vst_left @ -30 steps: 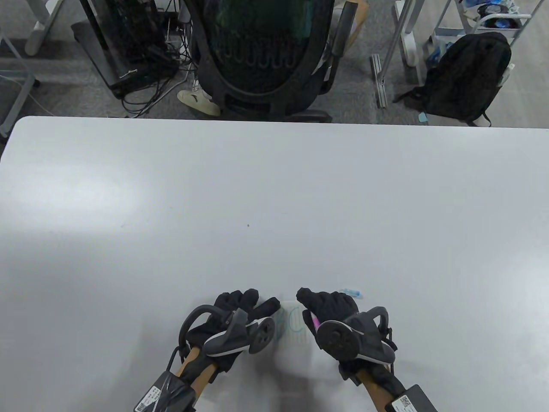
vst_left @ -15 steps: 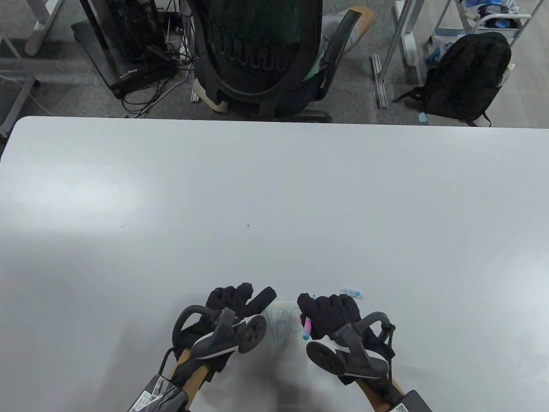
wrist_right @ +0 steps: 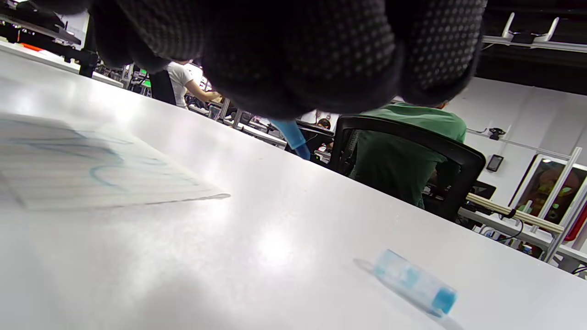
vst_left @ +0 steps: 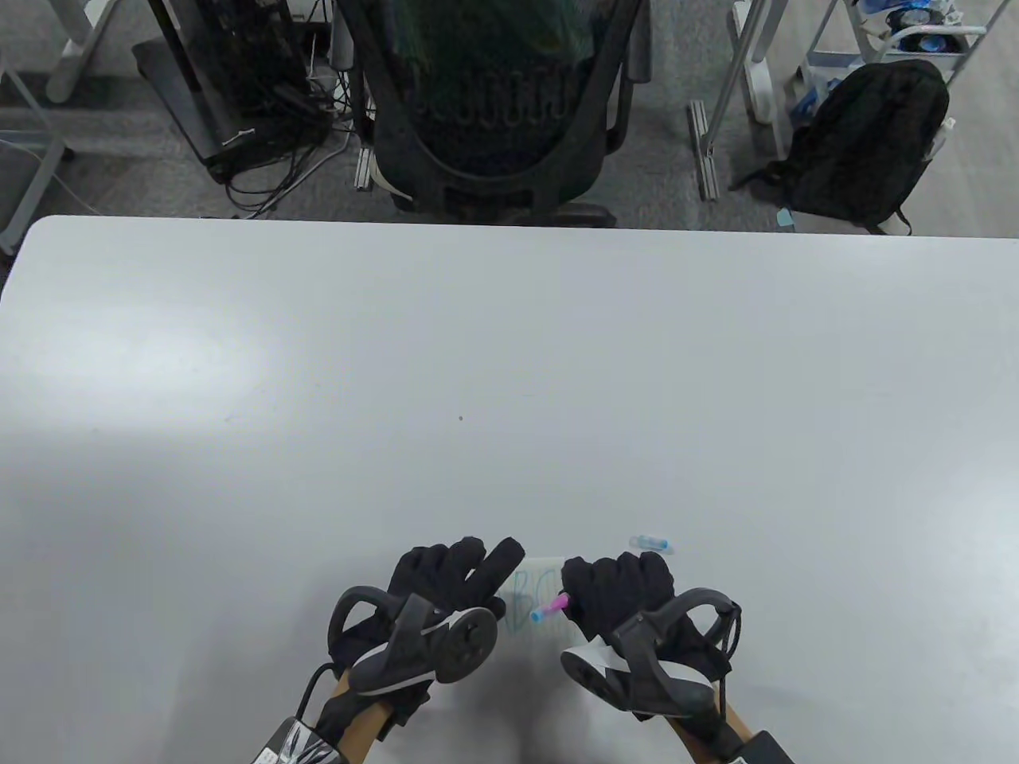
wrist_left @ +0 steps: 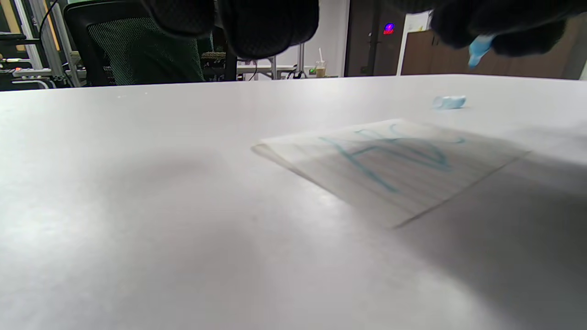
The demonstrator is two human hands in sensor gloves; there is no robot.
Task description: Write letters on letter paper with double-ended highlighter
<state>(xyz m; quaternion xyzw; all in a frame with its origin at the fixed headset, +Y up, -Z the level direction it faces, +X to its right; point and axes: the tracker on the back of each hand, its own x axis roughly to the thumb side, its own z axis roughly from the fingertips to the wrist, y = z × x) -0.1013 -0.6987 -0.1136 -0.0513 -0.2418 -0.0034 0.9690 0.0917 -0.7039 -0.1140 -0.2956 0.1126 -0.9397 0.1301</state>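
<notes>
The letter paper [vst_left: 535,598] lies near the table's front edge between my hands, with blue letters on it; it also shows in the left wrist view [wrist_left: 394,165] and the right wrist view [wrist_right: 91,165]. My right hand [vst_left: 585,593] grips the pink and blue highlighter [vst_left: 549,611], whose blue tip [wrist_left: 479,48] hangs above the paper, apart from it. My left hand [vst_left: 478,569] hovers at the paper's left edge, fingers loosely extended and holding nothing. The clear blue cap [vst_left: 653,543] lies on the table beyond my right hand, also seen in the right wrist view [wrist_right: 415,282].
The white table [vst_left: 509,358] stretches wide and bare beyond the paper. Behind its far edge a person in green sits in a black office chair [vst_left: 493,103]. A black backpack [vst_left: 868,143] stands on the floor at the back right.
My right hand has lifted the highlighter off the paper and turned it so its blue end points left. My left hand has shifted slightly right. The chair behind the table has swivelled.
</notes>
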